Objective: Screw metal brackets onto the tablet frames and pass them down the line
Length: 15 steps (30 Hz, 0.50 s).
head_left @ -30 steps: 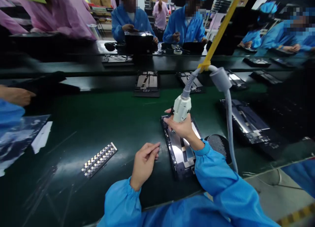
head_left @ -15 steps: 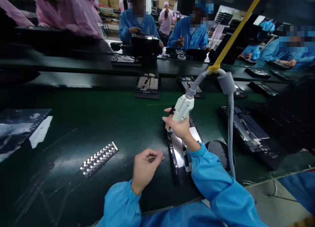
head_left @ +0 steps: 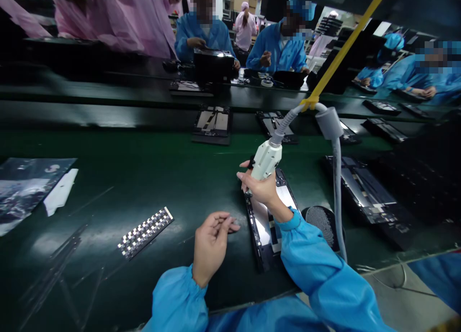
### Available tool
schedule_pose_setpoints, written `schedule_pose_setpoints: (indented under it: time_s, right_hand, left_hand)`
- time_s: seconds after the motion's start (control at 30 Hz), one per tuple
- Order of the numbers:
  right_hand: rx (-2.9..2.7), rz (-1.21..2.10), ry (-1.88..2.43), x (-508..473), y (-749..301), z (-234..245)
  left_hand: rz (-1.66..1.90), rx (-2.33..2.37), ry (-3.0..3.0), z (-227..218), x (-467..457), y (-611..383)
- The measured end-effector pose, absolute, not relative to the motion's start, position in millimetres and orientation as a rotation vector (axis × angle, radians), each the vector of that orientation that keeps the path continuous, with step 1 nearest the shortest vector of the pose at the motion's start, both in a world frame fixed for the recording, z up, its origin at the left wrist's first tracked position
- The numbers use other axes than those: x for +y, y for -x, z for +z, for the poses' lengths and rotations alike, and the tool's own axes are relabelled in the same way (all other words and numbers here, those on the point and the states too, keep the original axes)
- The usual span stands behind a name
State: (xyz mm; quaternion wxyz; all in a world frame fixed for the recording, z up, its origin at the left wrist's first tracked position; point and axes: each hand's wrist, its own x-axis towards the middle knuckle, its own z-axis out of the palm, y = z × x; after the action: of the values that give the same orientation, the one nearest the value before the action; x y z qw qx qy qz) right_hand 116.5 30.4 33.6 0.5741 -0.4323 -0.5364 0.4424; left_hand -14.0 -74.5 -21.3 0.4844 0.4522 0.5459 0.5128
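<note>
My right hand (head_left: 262, 184) is wrapped round a pale electric screwdriver (head_left: 266, 160), tilted, its cable end up. The screwdriver's lower end is over the upper left edge of an opened tablet (head_left: 260, 217) lying on the bench; my hand partly hides that spot. My left hand (head_left: 212, 240) hovers left of the tablet, its fingers loosely bent and apart, with nothing visible in them. Further left lies a dark strip (head_left: 146, 233) with rows of small pale pieces. Beside my right forearm sits a round dark dish (head_left: 320, 224) of tiny parts.
A yellow strap (head_left: 345, 46) holds up the screwdriver's grey cable (head_left: 337, 188). Other opened tablets lie behind (head_left: 212, 123) and to the right (head_left: 363, 183). A plastic bag (head_left: 29, 188) and white piece (head_left: 61, 191) lie left. Co-workers sit across the bench.
The fingers of my left hand have loosened from a pinch and spread a little. My right hand and the screwdriver have hardly moved over the tablet.
</note>
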Motion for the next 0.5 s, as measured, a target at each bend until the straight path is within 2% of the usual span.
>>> schedule_pose_setpoints:
  time_s: [0.3, 0.4, 0.5]
  right_hand:
    - [-1.274, 1.029, 1.008, 25.9, -110.3, 28.9]
    - [-1.313, 1.003, 0.941, 22.6, -113.8, 42.6]
    - [-1.323, 0.992, 0.840, 7.4, -132.7, 64.4]
  left_hand:
    - [1.189, 1.251, -1.383, -19.6, -88.7, 11.9]
    - [1.153, 1.196, -1.457, -11.9, -99.8, 0.9]
    - [1.079, 1.079, -1.801, -4.8, -114.8, -23.0]
